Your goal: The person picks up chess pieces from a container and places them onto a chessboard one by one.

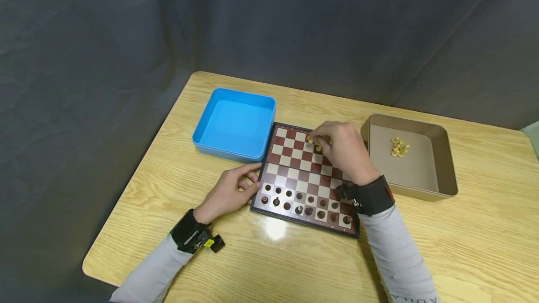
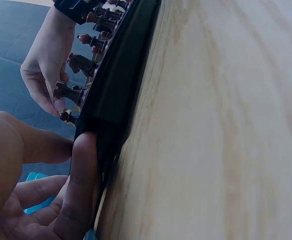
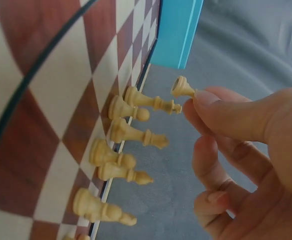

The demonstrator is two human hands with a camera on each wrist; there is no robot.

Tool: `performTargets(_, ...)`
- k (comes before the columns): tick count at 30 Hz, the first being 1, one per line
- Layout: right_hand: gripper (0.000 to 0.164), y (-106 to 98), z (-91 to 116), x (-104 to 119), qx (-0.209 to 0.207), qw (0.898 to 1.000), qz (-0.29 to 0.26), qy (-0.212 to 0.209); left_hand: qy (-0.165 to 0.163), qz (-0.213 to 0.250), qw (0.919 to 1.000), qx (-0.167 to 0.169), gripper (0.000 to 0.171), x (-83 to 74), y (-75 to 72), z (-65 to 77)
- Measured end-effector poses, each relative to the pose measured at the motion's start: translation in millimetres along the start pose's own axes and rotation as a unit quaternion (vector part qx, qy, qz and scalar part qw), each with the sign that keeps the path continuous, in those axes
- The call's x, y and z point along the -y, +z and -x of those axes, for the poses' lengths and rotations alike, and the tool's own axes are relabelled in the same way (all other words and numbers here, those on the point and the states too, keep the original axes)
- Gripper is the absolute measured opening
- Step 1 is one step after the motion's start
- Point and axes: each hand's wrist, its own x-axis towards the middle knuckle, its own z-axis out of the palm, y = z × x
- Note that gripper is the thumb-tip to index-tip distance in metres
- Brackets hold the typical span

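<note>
Between thumb and forefinger, my right hand (image 1: 343,146) pinches a small pale chess piece (image 3: 182,87), its round base turned out from the fingertips. In the right wrist view it is off the board, beside a row of standing pale pieces (image 3: 138,133). Its top is hidden by the fingers, so I cannot tell its kind. My left hand (image 1: 229,191) grips the left edge of the chessboard (image 1: 290,172), thumb and fingers at the rim. Dark chess pieces (image 1: 299,210) stand in two rows along the near side of the board, several also showing in the left wrist view.
A blue box (image 1: 240,127) stands against the board's far left. To the right is a brown box (image 1: 448,162) with several pale chess pieces (image 1: 399,147) lying inside. All of it rests on a wooden table (image 1: 252,265), with a dark curtain (image 1: 269,27) behind.
</note>
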Motion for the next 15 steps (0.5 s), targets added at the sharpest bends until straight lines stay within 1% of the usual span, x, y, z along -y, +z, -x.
performTargets(7,0.018,4.7,0.3,-1.1,0.023,1.0,0.007,-0.005,0.004,-0.004,1.0,0.001,0.055,-0.2,0.0,-0.1)
performTargets(15,0.017,9.8,0.9,-0.7,0.03,0.999,0.029,0.004,0.002,-0.006,1.0,0.0,0.055,-0.4,0.1,0.1)
